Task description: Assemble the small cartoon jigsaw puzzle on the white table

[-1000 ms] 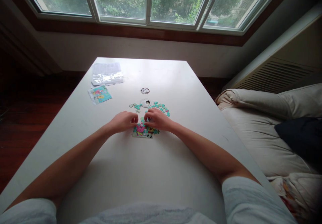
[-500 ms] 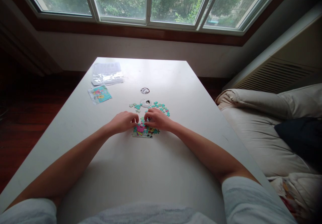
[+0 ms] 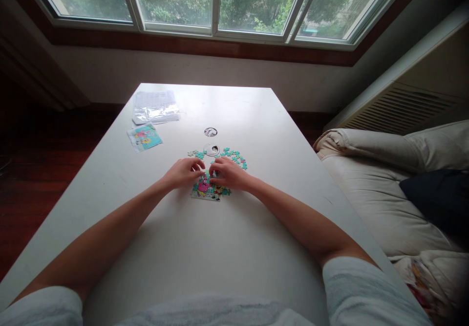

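Note:
A partly assembled jigsaw puzzle [image 3: 203, 189] with pink and yellow cartoon figures lies flat on the white table. At its upper left edge is my left hand [image 3: 185, 172], thumb and fingers curled toward each other. Anything small between those fingertips is too hidden to make out. My right hand [image 3: 230, 174] reaches over the puzzle's upper right part and covers some of it. Its fingers are bent, with the tips down at the puzzle; what they grip is hidden. Loose turquoise puzzle pieces [image 3: 236, 157] lie beyond my right hand, and more loose pieces [image 3: 197, 154] lie beyond my left.
A picture card [image 3: 146, 137] with a similar cartoon lies at the left beside a clear plastic packet [image 3: 156, 107]. Two round fittings [image 3: 210, 132] are set in the white table [image 3: 234, 248]. On the right stands a beige sofa [image 3: 359, 189] with a dark cushion [image 3: 439, 204].
My left hand has moved up and slightly right, from the puzzle's left side to its upper left edge. The right hand stays nearly in place.

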Demonstrator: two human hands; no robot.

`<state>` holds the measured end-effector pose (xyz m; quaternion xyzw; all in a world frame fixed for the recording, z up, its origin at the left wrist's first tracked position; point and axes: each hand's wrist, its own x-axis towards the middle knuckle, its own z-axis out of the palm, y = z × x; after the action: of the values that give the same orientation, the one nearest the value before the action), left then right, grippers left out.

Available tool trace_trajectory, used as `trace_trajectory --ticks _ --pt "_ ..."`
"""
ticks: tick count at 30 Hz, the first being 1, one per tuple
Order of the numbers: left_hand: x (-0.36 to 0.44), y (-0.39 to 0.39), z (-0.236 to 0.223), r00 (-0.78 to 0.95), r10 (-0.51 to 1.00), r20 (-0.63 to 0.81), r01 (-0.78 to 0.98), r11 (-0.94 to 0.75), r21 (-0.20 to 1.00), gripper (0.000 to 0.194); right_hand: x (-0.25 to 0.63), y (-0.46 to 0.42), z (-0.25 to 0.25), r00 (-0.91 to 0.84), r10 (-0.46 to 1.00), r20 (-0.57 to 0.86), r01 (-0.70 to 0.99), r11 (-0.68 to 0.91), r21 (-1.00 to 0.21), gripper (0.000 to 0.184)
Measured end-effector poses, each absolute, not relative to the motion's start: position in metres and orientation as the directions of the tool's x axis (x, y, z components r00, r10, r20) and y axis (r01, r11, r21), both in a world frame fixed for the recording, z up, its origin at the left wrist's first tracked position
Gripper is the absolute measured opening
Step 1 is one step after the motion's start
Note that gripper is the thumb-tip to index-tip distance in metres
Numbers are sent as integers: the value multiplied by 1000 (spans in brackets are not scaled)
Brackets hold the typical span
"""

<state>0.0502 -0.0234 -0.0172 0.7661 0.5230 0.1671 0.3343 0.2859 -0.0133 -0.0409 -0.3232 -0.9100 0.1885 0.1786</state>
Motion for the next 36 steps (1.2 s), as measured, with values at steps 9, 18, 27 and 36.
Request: trace_trajectory --ticks 9,18,27,36 --pt "53 -25 -19 415 907 -76 706 -269 655 17 286 -14 -41 -724 659 204 525 719 -456 17" --pt "50 -22 -21 442 896 -53 716 -316 622 16 286 -15 -39 -724 659 204 525 718 -457 17" --pt "51 -23 -17 472 878 -74 728 -341 594 15 286 -15 -39 -727 655 207 521 722 -456 18" --pt "55 -29 -13 483 875 -32 755 -398 521 11 285 -15 -37 -727 657 200 524 719 -457 17"
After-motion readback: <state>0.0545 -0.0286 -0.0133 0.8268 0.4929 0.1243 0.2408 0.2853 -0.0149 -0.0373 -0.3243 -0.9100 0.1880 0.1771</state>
